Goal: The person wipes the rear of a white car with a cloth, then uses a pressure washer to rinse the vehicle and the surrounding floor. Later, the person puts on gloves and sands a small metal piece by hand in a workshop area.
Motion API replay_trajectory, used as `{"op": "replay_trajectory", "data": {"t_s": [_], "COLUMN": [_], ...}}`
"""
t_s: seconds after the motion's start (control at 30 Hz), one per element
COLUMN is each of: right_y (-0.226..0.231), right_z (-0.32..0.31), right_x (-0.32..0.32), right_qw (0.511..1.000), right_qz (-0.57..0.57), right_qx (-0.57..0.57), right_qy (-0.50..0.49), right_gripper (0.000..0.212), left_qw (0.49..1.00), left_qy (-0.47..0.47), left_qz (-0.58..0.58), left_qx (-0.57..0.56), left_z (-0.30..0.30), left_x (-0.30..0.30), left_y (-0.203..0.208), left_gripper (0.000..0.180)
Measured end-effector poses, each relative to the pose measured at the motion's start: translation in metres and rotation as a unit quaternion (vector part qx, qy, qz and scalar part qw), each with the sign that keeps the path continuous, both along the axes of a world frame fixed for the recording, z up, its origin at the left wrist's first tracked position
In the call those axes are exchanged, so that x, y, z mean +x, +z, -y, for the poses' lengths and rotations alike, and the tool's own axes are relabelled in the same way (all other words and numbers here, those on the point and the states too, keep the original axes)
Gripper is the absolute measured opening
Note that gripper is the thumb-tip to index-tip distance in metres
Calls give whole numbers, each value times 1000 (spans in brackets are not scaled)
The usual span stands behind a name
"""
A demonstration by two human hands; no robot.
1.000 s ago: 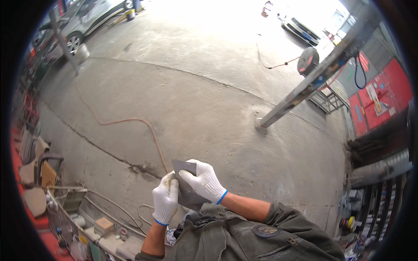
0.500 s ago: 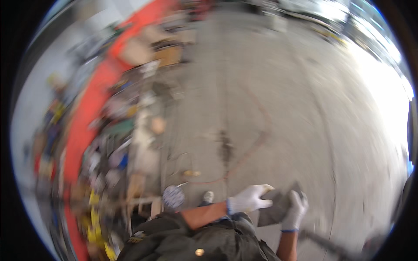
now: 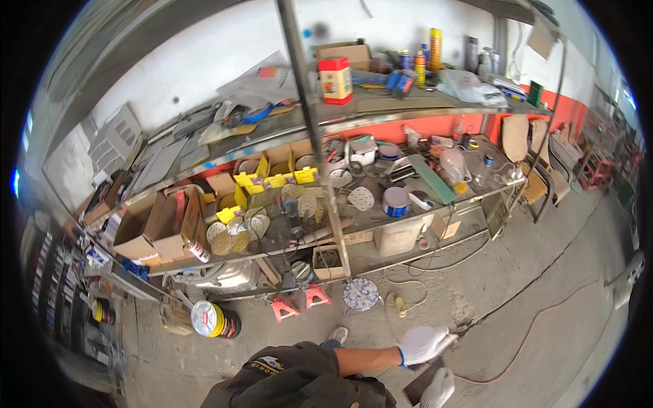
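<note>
My right hand point(image 3: 439, 389), in a white knit glove, is closed on a flat dark grey sheet point(image 3: 419, 386) near the lower edge. The sheet has straight edges; its exact kind cannot be made out. My left hand point(image 3: 427, 345), gloved in white with a blue cuff edge, hovers just above the sheet. Its fingers stretch to the right, and nothing shows in them. Part of the right hand and of the sheet is cut off by the picture's rim.
Ahead stands a cluttered metal workbench point(image 3: 381, 224) with sanding discs point(image 3: 360, 198), yellow-fronted bins point(image 3: 279, 178) and cardboard boxes point(image 3: 163, 221). A round patterned stool point(image 3: 361, 294), red jack stands point(image 3: 283, 308) and a bucket point(image 3: 216, 319) are on the floor. A thin orange hose point(image 3: 524, 340) runs along the right.
My view has swung left from the open floor to face the workbench. The right hand still has the grey sheet; the left hand stays beside it.
</note>
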State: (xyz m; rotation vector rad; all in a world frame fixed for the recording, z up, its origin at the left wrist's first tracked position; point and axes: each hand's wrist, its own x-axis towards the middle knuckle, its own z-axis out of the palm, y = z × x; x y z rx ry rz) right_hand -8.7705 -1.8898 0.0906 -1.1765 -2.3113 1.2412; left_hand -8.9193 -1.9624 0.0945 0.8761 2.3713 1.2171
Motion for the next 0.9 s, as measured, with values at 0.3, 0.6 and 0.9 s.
{"op": "replay_trajectory", "data": {"t_s": [0.3,0.6,0.9], "right_y": [-19,148,247], "right_z": [40,237,447], "right_x": [-168,-387,-642], "right_qw": [983,785,599], "right_qz": [29,-9,-306], "right_qx": [-5,183,377], "right_qy": [183,592,636], "right_gripper": [38,30,49], "left_qw": [963,960,824], "left_qy": [-62,-28,240], "left_qz": [156,194,369], "left_qx": [211,202,356], "left_z": [141,345,461], "left_x": [-140,-213,-166], "left_y": [-60,20,16], "left_gripper": [41,42,31]}}
